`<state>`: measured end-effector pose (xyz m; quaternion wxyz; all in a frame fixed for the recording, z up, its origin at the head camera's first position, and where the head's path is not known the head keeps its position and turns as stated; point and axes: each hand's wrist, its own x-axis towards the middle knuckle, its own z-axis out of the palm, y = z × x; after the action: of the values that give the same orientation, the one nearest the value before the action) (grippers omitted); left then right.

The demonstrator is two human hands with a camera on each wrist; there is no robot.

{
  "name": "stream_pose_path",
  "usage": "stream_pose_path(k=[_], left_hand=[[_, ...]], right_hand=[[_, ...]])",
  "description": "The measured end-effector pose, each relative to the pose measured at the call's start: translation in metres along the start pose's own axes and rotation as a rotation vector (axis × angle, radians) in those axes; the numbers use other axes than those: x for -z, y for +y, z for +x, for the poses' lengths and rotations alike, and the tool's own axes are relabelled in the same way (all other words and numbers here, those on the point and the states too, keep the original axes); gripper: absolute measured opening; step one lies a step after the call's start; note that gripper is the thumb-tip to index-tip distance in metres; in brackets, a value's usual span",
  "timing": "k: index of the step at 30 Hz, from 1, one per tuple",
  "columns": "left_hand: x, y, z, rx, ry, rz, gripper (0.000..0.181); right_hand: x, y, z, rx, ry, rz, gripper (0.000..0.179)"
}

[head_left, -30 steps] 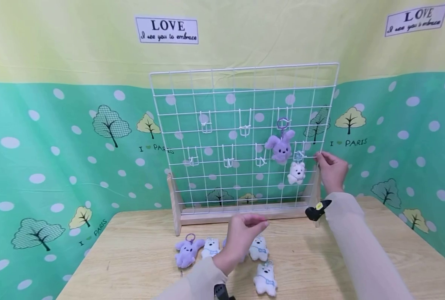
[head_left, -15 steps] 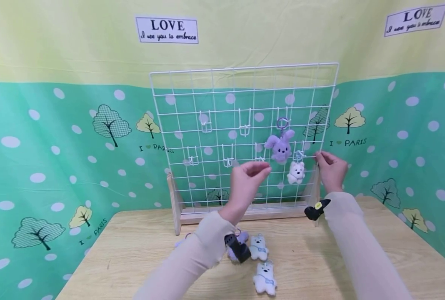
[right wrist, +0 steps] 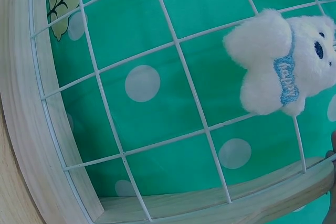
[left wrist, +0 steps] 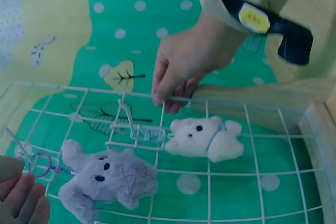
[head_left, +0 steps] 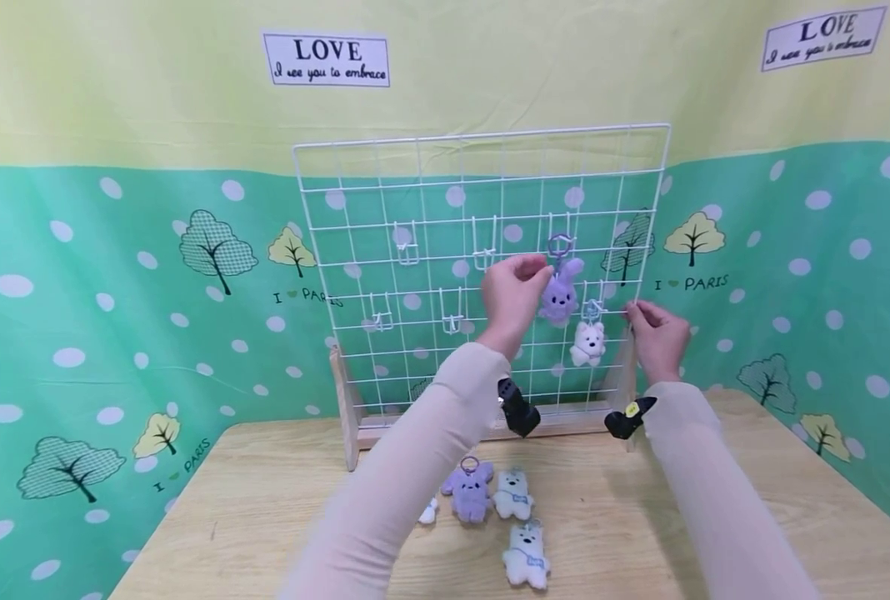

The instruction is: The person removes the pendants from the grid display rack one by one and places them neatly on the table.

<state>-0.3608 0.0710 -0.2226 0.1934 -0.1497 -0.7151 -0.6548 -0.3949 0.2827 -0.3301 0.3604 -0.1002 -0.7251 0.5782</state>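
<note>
My left hand is raised in front of a white wire grid panel, fingers bent beside a purple bunny keychain. In the left wrist view its fingertips are right at the purple ring, which hangs on a hook. Thumb and index finger of my right hand pinch the panel's right edge wire. Between the hands, lower down, a white bear keychain with a blue bag hangs from another hook; the right wrist view shows this bear large and close.
Bare white hooks, including one hook at upper left, sit on the panel. A wooden stand holds it upright. On the table lie a purple bunny, an upper white bear and a lower white bear. My left sleeve hides others.
My left hand has risen from over the keychains on the table to the hanging purple bunny. The right hand keeps its grip on the panel's edge. The head view has shifted slightly.
</note>
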Motion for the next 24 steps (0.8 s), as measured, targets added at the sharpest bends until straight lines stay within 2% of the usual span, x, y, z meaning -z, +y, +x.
stream_pose_path(k=[6, 10, 13, 19, 24], left_hand=[[-0.016, 0.003, 0.014, 0.008, 0.085, 0.047, 0.017], [-0.022, 0.008, 0.021, 0.017, 0.108, 0.079, 0.015], [-0.026, 0.012, 0.026, 0.004, 0.129, 0.144, 0.014], [-0.031, 0.015, 0.031, -0.027, 0.131, 0.285, 0.012], [-0.035, 0.012, 0.034, -0.061, 0.131, 0.342, 0.009]], right_hand=[[0.001, 0.002, 0.001, -0.003, -0.003, 0.0, 0.042], [0.0, 0.0, 0.001, -0.009, -0.001, 0.003, 0.041], [-0.001, -0.001, 0.001, -0.005, 0.004, 0.0, 0.04], [-0.001, 0.0, 0.001, 0.009, 0.0, 0.006, 0.041], [0.0, 0.003, 0.002, 0.025, 0.006, 0.015, 0.042]])
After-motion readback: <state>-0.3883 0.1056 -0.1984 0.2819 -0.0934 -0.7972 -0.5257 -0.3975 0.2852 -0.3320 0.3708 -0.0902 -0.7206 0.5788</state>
